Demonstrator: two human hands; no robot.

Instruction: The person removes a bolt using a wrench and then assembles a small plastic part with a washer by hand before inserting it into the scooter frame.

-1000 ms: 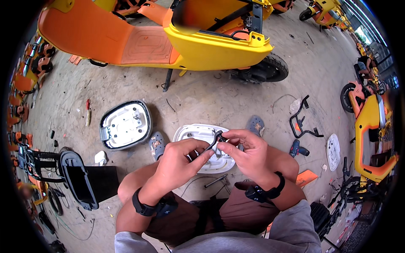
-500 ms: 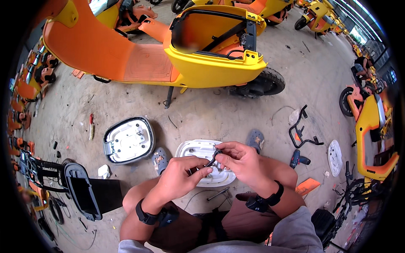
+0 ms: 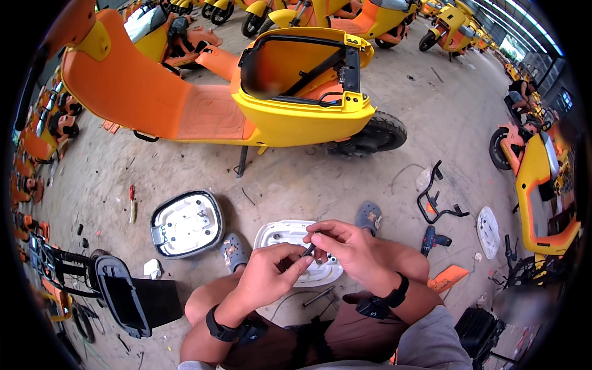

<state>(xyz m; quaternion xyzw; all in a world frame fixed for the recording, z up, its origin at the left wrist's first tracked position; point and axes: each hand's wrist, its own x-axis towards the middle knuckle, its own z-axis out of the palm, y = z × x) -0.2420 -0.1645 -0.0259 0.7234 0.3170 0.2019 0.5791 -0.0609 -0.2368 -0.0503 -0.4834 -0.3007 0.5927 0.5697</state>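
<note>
Between my hands, above a white moulded plastic panel (image 3: pixel 262 246), is a small black part (image 3: pixel 309 250), seen nearly edge-on. My left hand (image 3: pixel 266 274) pinches its lower end between thumb and fingers. Closed at its upper end are the thumb and fingers of my right hand (image 3: pixel 350 250), which partly hide it. The panel lies on the floor between my feet, its ribbed side up, with several small fittings in it. Left of it rests a rounded white lid-like piece (image 3: pixel 188 223) with a black rim, also inside up.
A yellow and orange scooter (image 3: pixel 296 120) stands ahead on its kickstand, its rear compartment uncovered. To the right lie a black tube frame (image 3: pixel 425 200), a power drill (image 3: pixel 435 239) and an orange panel (image 3: pixel 448 279). A black bin-like part (image 3: pixel 154 296) is at left. A person (image 3: pixel 521 95) sits far right.
The view has tipped upward, so the scooter and floor things sit lower. The black part, which showed a curved shape between both hands, has turned and looks short and straight.
</note>
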